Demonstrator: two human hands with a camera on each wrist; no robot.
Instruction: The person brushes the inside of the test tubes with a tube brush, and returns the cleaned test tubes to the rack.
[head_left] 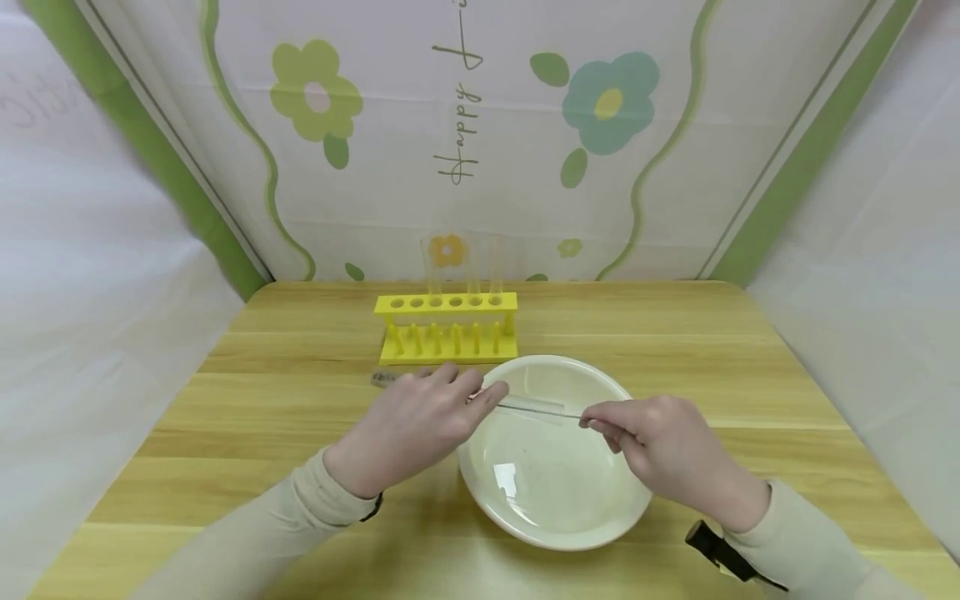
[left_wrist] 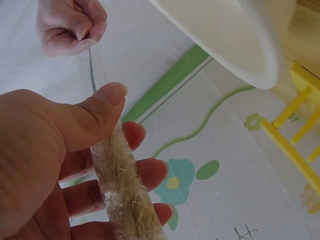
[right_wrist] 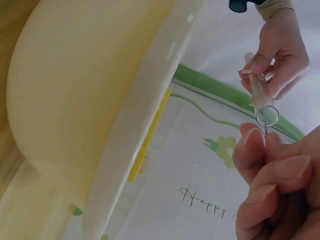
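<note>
My left hand grips a clear glass test tube over the far left part of a white bowl. Inside the tube, a brush with pale bristles fills the closed-end stretch, as the left wrist view shows. Its twisted wire handle runs out through the tube's open mouth. There my right hand pinches the end of the wire between thumb and fingers, above the bowl's right side. The tube lies almost level, its mouth toward my right hand.
Behind the bowl stands a yellow test tube rack with several pegs and 3 upright clear tubes. The bowl sits on a wooden table. White printed curtains close in the back and sides.
</note>
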